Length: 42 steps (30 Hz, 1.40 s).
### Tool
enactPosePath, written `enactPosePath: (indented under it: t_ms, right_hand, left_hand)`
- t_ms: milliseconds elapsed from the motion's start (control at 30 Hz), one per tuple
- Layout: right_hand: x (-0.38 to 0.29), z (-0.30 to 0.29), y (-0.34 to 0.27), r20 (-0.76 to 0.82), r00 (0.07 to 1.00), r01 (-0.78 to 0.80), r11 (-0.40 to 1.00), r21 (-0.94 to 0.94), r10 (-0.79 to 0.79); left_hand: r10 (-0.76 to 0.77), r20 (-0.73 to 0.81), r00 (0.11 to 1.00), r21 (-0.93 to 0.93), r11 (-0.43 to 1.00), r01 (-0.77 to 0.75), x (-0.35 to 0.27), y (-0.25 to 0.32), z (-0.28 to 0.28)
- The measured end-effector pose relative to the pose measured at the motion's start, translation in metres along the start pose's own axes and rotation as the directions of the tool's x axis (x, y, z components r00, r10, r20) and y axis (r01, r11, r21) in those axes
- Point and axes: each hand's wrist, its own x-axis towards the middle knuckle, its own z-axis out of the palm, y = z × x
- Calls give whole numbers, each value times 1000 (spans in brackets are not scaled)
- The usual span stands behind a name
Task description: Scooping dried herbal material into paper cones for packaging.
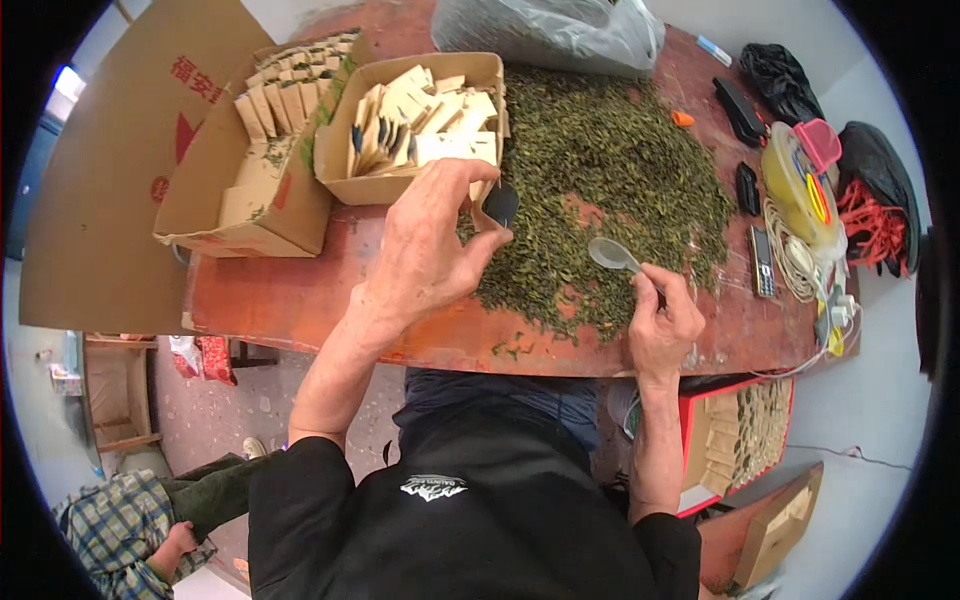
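My left hand [427, 240] pinches a small brown paper packet [501, 206] between thumb and fingers, and a dark round area on it faces right. A translucent spoon [611, 253] is held by its handle in my right hand [666, 322]. The spoon's bowl is over a wide heap of dried green leaves [600, 157], which look like tea; its bowl looks bare of leaves. Just beyond my left hand stands an open cardboard box [382, 191] of loose paper packets. Left of that, a longer cardboard box [300, 225] has packets standing in rows.
Behind the leaves lies a clear plastic bag [547, 34]. A mobile phone [762, 262], coiled cable [791, 262] and plastic tub [787, 176] lie on the table's [277, 307] right side. Below stands a red-edged box [686, 457] of packets. A person in a plaid shirt [120, 517] is at lower left.
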Motion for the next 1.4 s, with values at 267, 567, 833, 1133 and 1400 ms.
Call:
enactPosePath:
  t_ms: [267,567,833,1133,1400]
  right_hand:
    - [18,-26,-15,266,962,-6,981,-193,58]
    - [26,20,-28,272,962,-9,998,-55,23]
    - [21,50,-23,279,952,-166,979,117,127]
    - [19,51,-13,354,841,-510,817,269,409]
    - [33,37,-15,364,804,-587,723,364,470]
  left_hand:
    - [-122,118,986,-151,979,139,-15,-18,24]
    - [-158,138,978,-209,960,184,-24,-32,28]
    - [-124,127,984,-150,978,143,-25,-37,31]
    - [-121,110,986,-165,977,138,-26,-38,34]
    - [-140,86,986,-189,970,154,-28,-40,40]
